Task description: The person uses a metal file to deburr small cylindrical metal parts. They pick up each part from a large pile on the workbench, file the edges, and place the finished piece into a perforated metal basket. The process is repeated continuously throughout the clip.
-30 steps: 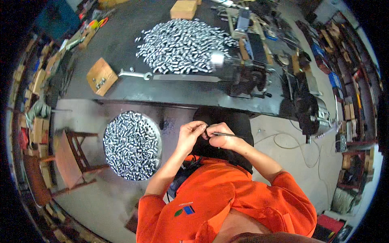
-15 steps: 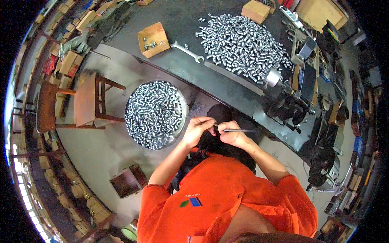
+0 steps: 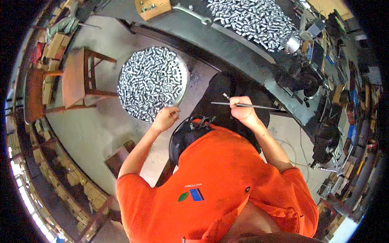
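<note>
Right of centre, the right hand (image 3: 243, 110) clasps a dark rod (image 3: 260, 107); centre-left, the left hand (image 3: 166, 118), grip unclear, curls by a round tray (image 3: 187, 81) filled with metal cylinders (image 3: 146, 81).

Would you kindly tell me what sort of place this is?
Likely a metalworking workshop: small metal cylinders fill much of a round pan, and a wrench lies on the dark workbench near more cylinders.

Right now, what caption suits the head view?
Right hand gripping thin dark rod, left hand beside round metal tray of silvery cylinders.
</note>
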Demonstrator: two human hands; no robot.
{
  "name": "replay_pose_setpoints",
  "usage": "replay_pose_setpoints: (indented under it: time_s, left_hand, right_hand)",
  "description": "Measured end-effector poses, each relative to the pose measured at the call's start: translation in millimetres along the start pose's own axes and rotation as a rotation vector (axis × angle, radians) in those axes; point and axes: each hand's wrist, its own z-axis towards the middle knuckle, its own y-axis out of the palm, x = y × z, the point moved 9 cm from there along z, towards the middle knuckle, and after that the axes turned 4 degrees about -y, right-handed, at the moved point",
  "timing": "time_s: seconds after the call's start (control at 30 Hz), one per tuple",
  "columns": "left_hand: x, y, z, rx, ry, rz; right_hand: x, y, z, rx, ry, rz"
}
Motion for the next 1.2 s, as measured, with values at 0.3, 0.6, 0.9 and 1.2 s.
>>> replay_pose_setpoints:
  time_s: [0.3, 0.6, 0.9, 1.2]
  left_hand:
    - [16, 3, -50, 0.045, -0.196, 0.383]
    - [15, 0, -77, 0.023, -0.3, 0.11]
    - [3, 64, -108, -0.369, -0.356, 0.032]
    - [-52, -50, -18, 0.108, -0.094, 0.246]
  right_hand:
    - [8, -14, 2, -0.068, 0.04, 0.05]
    - [5, -19, -2, -0.04, -0.044, 0.167]
    - [3, -15, -10, -0.018, -0.043, -0.004]
    - [-15, -10, -10, 0.042, -0.071, -0.007]
